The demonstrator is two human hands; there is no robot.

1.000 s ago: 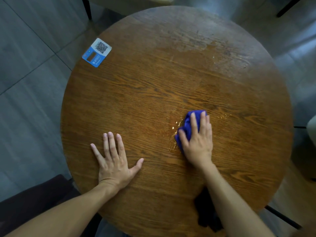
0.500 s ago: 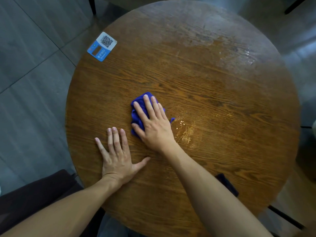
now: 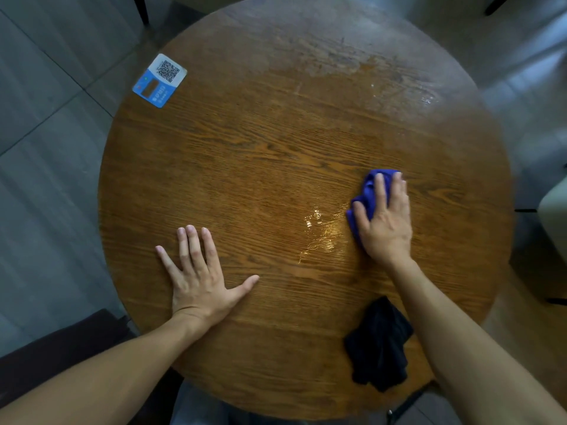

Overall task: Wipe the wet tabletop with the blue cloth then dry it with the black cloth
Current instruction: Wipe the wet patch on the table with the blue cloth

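The round wooden tabletop (image 3: 276, 142) fills the view. My right hand (image 3: 383, 222) presses the bunched blue cloth (image 3: 369, 191) flat on the right half of the table; the cloth shows past my fingertips and thumb. A shiny wet patch (image 3: 319, 231) lies just left of that hand, and more wet streaks (image 3: 423, 96) glisten at the far right. My left hand (image 3: 199, 271) rests flat and spread on the near left of the table, holding nothing. The crumpled black cloth (image 3: 379, 345) lies near the front edge, beside my right forearm.
A blue and white QR-code sticker (image 3: 159, 79) sits at the table's far left rim. Grey tiled floor (image 3: 46, 148) surrounds the table. A dark seat (image 3: 61, 342) is at the near left, and a pale chair (image 3: 552, 216) stands at the right.
My right hand swept the blue cloth left across the wet patch, then back to the right side. The black cloth is uncovered again. My left hand stayed put.
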